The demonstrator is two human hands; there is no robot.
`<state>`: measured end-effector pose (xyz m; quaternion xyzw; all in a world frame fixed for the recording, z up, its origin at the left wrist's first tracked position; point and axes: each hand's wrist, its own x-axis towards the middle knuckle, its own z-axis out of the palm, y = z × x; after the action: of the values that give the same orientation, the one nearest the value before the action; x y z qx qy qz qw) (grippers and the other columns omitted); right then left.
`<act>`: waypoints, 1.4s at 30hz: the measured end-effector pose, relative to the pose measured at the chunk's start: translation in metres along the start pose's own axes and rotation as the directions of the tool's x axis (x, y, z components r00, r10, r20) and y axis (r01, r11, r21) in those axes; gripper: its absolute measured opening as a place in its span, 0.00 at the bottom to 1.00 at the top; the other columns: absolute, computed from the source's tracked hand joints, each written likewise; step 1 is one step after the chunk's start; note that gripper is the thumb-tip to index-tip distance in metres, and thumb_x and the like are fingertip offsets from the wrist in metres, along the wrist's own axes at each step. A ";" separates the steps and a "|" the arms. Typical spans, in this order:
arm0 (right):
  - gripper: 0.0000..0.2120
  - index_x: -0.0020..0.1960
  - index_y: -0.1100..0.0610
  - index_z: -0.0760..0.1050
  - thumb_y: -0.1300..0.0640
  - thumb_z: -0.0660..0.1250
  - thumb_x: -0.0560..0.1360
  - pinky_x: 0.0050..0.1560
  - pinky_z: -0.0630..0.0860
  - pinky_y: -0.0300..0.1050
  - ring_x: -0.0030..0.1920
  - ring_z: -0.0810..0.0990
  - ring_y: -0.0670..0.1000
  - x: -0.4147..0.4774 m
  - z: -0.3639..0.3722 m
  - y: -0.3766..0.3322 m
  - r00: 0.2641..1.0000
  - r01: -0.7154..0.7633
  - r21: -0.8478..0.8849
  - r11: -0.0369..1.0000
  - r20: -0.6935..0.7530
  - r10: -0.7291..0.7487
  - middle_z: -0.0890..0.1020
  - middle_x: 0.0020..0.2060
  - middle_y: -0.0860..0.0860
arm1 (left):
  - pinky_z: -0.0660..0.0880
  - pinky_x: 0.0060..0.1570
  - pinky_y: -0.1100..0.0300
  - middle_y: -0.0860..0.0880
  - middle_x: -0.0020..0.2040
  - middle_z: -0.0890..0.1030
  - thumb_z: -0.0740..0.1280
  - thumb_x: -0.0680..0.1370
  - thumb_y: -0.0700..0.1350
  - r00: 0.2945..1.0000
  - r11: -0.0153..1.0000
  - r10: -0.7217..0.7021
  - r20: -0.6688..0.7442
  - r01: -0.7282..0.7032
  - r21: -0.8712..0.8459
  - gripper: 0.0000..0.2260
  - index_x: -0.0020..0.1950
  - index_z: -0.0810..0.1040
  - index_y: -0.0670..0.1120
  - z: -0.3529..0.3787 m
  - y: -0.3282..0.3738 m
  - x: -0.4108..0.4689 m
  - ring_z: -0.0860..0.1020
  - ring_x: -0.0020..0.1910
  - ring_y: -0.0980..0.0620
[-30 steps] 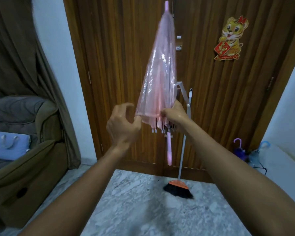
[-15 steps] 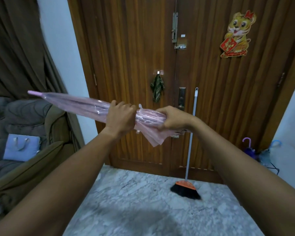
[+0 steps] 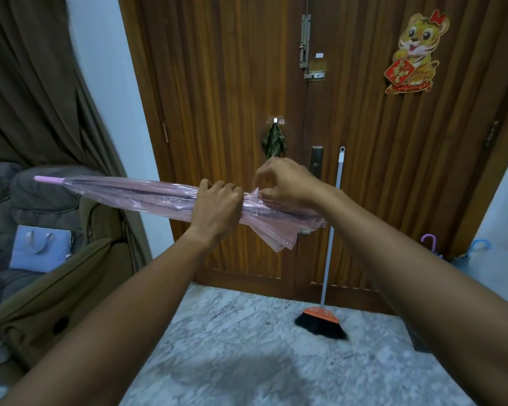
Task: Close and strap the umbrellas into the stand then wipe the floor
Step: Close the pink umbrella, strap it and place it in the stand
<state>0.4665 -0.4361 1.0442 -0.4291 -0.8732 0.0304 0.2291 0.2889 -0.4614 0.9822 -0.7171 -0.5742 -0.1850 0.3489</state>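
A closed, see-through pink umbrella (image 3: 135, 194) lies level in front of me, with its pink tip pointing left. My left hand (image 3: 216, 205) is wrapped around its folded canopy near the middle. Just to the right, my right hand (image 3: 285, 180) pinches a small clear strap or fold of plastic at the canopy. The umbrella's handle end is hidden behind my right forearm. Two more umbrellas, one with a purple hook handle (image 3: 430, 243) and one with a blue handle (image 3: 480, 246), stand at the far right by the door; their stand is mostly hidden.
A wooden double door (image 3: 223, 83) fills the back. A broom (image 3: 323, 315) with an orange head leans on it over the marble floor (image 3: 247, 347). A brown sofa (image 3: 41, 294) with a blue bag (image 3: 38, 253) and a curtain stand at the left. A white surface (image 3: 502, 268) juts in at the right.
The umbrella swung from upright to level, tip now pointing left. My left hand closed around the canopy, and my right hand lifted from gripping it to pinching the strap.
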 end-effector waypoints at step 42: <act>0.07 0.52 0.57 0.83 0.63 0.66 0.79 0.46 0.80 0.47 0.44 0.83 0.54 -0.043 0.072 0.002 0.933 -0.092 0.768 0.634 -0.156 0.325 0.86 0.45 0.53 | 0.77 0.31 0.61 0.49 0.42 0.76 0.75 0.74 0.43 0.717 0.425 -0.471 0.515 0.695 -0.580 0.12 0.50 0.74 0.46 0.007 -0.004 -0.006 0.79 0.36 0.52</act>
<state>0.4602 -0.4570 0.9634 -0.3952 -0.6845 0.3525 0.5010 0.2822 -0.4596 0.9746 -0.5635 -0.7023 -0.4102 -0.1449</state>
